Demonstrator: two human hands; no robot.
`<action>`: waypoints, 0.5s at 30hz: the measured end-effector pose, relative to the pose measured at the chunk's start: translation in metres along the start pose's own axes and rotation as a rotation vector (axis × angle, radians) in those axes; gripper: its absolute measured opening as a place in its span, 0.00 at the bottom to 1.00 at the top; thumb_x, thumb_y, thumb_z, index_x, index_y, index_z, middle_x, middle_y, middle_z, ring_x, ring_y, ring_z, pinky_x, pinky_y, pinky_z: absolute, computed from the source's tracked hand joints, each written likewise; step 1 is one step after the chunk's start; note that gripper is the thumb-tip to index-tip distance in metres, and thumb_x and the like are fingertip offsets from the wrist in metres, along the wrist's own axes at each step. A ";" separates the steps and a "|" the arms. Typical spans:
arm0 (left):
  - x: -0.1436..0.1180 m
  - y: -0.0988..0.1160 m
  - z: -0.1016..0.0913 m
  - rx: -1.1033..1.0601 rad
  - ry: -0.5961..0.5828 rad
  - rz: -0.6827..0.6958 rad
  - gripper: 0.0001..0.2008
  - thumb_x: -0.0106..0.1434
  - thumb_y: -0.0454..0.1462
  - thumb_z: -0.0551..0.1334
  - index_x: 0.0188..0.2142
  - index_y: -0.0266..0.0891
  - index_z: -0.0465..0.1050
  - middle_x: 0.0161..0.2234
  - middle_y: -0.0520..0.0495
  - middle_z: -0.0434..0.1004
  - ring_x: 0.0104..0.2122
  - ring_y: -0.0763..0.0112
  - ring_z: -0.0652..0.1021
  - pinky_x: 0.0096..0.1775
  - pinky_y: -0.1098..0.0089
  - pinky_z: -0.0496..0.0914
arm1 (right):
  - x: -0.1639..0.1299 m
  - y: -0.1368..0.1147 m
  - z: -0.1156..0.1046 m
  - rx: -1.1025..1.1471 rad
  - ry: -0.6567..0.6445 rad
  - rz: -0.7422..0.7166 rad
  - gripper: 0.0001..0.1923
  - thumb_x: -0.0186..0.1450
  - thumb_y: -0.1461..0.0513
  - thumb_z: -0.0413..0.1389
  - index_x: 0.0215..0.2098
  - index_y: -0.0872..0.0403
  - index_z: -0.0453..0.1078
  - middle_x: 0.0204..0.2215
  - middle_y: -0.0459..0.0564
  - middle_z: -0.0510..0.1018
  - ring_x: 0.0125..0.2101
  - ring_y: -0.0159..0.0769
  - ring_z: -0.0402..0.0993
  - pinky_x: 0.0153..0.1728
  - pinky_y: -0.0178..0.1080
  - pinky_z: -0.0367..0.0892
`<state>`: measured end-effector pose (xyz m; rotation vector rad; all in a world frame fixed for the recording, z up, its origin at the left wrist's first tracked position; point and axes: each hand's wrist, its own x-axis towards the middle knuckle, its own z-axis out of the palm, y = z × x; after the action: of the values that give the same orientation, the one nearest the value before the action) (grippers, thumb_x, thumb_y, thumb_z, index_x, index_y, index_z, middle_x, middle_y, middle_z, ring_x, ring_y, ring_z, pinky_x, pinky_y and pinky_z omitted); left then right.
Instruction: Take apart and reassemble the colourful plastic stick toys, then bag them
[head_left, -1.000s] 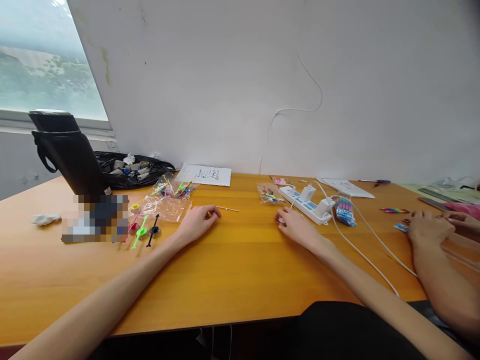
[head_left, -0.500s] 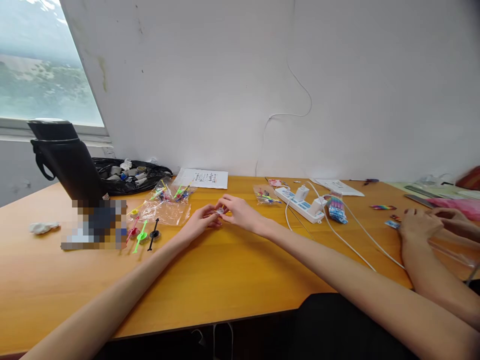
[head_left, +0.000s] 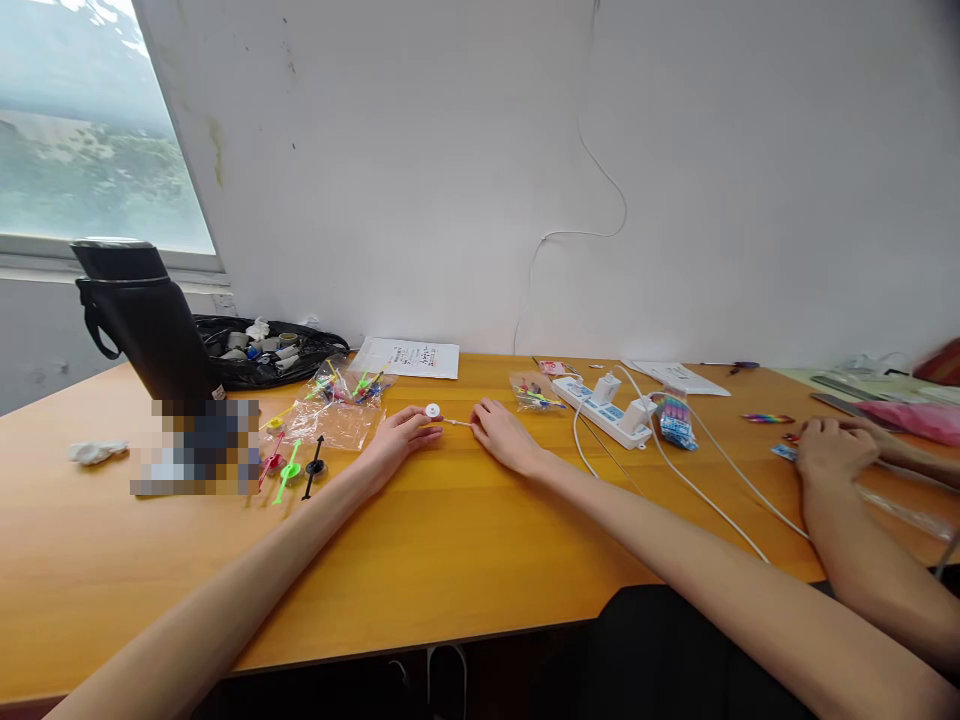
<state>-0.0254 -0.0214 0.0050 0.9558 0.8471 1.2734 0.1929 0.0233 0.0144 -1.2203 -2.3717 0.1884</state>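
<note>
My left hand [head_left: 403, 437] is closed, with a small white disc [head_left: 433, 410] at its fingertips. My right hand [head_left: 502, 434] pinches the right end of a thin white arrow-shaped stick [head_left: 455, 422], which spans the gap between the two hands just above the table. Whether the stick touches the left fingers is hard to tell. To the left lie similar arrow spinners on round bases: a black one [head_left: 315, 468], a green one [head_left: 291, 470], a red one [head_left: 274, 461] and a yellow one [head_left: 276, 425].
Clear plastic bags [head_left: 341, 410] with coloured parts lie beyond my left hand, near a black bottle [head_left: 154, 330] and a black bag [head_left: 307, 370]. A white power strip [head_left: 600, 410] with cables stands to the right. Another person's hands [head_left: 836, 455] work at far right.
My hands were together over a small whitish piece. The right hand has moved apart to the right, so the white disc and the white stick now show between them.
</note>
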 end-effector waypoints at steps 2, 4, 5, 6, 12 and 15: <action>0.001 0.000 -0.001 -0.019 -0.010 -0.007 0.09 0.58 0.39 0.68 0.36 0.37 0.75 0.47 0.42 0.79 0.43 0.66 0.80 0.55 0.64 0.72 | 0.003 -0.001 0.000 0.245 0.028 0.149 0.03 0.66 0.67 0.55 0.33 0.55 0.68 0.41 0.56 0.75 0.45 0.42 0.70 0.54 0.48 0.63; 0.003 0.000 -0.002 -0.047 -0.018 -0.001 0.08 0.58 0.39 0.68 0.35 0.36 0.76 0.46 0.43 0.79 0.44 0.66 0.80 0.56 0.64 0.72 | 0.005 -0.005 -0.002 0.462 0.037 0.310 0.05 0.65 0.66 0.57 0.31 0.56 0.68 0.37 0.55 0.77 0.40 0.40 0.73 0.50 0.48 0.67; 0.003 0.000 -0.002 -0.063 -0.020 0.005 0.08 0.58 0.39 0.68 0.34 0.36 0.77 0.46 0.43 0.79 0.44 0.66 0.80 0.56 0.64 0.72 | 0.005 -0.008 -0.004 0.522 0.034 0.360 0.05 0.66 0.66 0.56 0.31 0.56 0.68 0.35 0.55 0.78 0.38 0.38 0.75 0.48 0.46 0.69; 0.003 0.000 -0.002 -0.078 -0.023 0.011 0.07 0.58 0.38 0.68 0.33 0.36 0.77 0.45 0.43 0.79 0.45 0.66 0.80 0.56 0.64 0.72 | 0.005 -0.011 -0.007 0.572 0.032 0.386 0.06 0.67 0.65 0.54 0.32 0.56 0.68 0.35 0.55 0.79 0.36 0.36 0.76 0.46 0.44 0.71; -0.002 0.004 0.006 -0.171 -0.046 0.015 0.05 0.56 0.36 0.68 0.31 0.35 0.79 0.44 0.44 0.80 0.46 0.66 0.78 0.58 0.62 0.70 | -0.004 -0.025 -0.035 1.176 0.063 0.461 0.09 0.58 0.59 0.67 0.31 0.55 0.74 0.35 0.50 0.81 0.38 0.31 0.77 0.48 0.36 0.70; -0.004 0.004 0.008 -0.172 -0.047 0.011 0.06 0.56 0.37 0.69 0.32 0.35 0.79 0.44 0.43 0.81 0.47 0.65 0.78 0.58 0.62 0.70 | -0.011 -0.026 -0.042 1.187 0.042 0.468 0.13 0.52 0.57 0.70 0.30 0.56 0.76 0.34 0.49 0.80 0.38 0.31 0.76 0.48 0.37 0.69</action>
<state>-0.0196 -0.0260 0.0115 0.8508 0.6855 1.3059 0.1987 -0.0049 0.0564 -1.0408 -1.3784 1.4321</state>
